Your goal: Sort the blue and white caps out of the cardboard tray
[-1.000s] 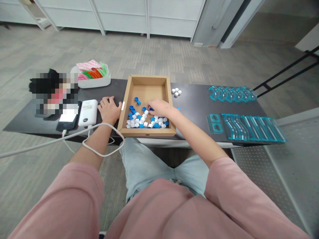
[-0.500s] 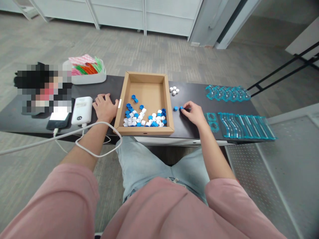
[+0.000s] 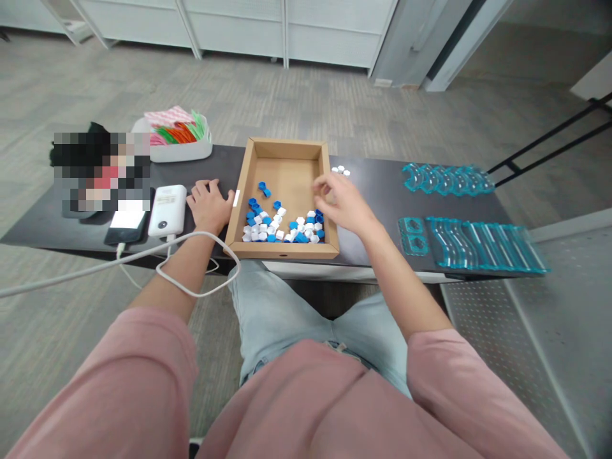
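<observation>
My left hand [image 3: 209, 207] rests on the dark table with its fingers spread, its thumb against the left wall of a cardboard box [image 3: 258, 249]. My right hand [image 3: 343, 203] hovers at the box's right wall, fingers loosely curved and apart, fingertips over the inside; I see nothing in it. Blue hexagonal pieces [image 3: 301, 238] and white hexagonal pieces [image 3: 280, 234] are heaped along the near side of the box. A couple of blue pieces [image 3: 264, 189] lie farther back inside. Beyond my right hand stand several white pieces [image 3: 341, 170] on the table, partly hidden by it.
Left of my left hand lie a white power bank [image 3: 167, 210] and a phone [image 3: 127, 223], with a white cable [image 3: 210, 236] looping over my left forearm. A white basket [image 3: 182, 152] holds colourful strips. Clear teal plastic parts [image 3: 482, 245] line the table's right side.
My right hand has left the blue pieces on the table and moved left to the box's right wall, its fingers now apart. My left hand stays beside the box. The view has shifted slightly.
</observation>
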Demonstrator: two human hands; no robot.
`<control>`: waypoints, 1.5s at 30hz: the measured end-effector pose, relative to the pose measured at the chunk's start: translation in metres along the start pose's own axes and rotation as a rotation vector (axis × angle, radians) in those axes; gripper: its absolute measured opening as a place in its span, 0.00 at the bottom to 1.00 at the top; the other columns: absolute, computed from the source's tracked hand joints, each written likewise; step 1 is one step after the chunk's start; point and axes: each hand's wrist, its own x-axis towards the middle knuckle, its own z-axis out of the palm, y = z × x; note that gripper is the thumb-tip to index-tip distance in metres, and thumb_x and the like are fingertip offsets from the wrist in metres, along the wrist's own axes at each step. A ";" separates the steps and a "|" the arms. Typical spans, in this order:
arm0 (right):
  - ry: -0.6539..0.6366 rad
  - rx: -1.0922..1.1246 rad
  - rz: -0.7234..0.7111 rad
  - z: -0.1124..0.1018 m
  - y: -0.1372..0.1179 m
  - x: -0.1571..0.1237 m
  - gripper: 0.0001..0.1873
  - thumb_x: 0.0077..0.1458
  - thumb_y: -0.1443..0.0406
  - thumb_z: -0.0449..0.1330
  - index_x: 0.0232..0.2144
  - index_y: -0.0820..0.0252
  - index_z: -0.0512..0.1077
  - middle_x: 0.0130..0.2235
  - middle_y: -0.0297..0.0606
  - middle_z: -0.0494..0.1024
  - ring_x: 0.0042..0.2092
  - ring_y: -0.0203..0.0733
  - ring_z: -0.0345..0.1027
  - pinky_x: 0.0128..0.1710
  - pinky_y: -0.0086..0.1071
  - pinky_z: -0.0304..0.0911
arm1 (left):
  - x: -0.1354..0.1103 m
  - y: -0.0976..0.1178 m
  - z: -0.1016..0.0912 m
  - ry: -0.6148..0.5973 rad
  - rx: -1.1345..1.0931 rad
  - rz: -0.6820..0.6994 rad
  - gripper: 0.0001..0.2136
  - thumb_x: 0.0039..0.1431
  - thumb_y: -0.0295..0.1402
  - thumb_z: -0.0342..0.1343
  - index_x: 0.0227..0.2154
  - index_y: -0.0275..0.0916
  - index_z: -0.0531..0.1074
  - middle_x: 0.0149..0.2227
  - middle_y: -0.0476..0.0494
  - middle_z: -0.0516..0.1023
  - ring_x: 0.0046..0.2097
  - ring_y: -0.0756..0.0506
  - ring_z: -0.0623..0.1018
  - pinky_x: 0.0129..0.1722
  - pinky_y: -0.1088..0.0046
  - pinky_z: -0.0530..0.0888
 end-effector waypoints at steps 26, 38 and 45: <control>0.022 0.178 0.118 -0.008 0.036 0.046 0.09 0.70 0.59 0.69 0.49 0.54 0.79 0.49 0.44 0.88 0.48 0.52 0.83 0.54 0.45 0.77 | 0.001 0.000 0.004 0.020 0.025 0.010 0.33 0.78 0.41 0.51 0.78 0.27 0.72 0.77 0.13 0.68 0.77 0.16 0.67 0.78 0.36 0.64; 0.082 -0.090 0.454 0.003 0.146 0.017 0.29 0.62 0.62 0.69 0.65 0.61 0.78 0.61 0.57 0.82 0.59 0.62 0.80 0.70 0.59 0.75 | 0.001 0.000 0.003 0.010 0.010 -0.007 0.32 0.79 0.42 0.51 0.78 0.30 0.72 0.77 0.14 0.67 0.77 0.17 0.66 0.79 0.37 0.63; 0.091 -0.139 0.451 0.025 0.144 0.043 0.48 0.68 0.51 0.72 0.80 0.68 0.66 0.76 0.70 0.67 0.78 0.74 0.66 0.82 0.64 0.61 | -0.002 0.004 -0.003 0.000 0.025 -0.009 0.33 0.78 0.41 0.51 0.78 0.27 0.72 0.77 0.13 0.68 0.76 0.16 0.67 0.78 0.36 0.64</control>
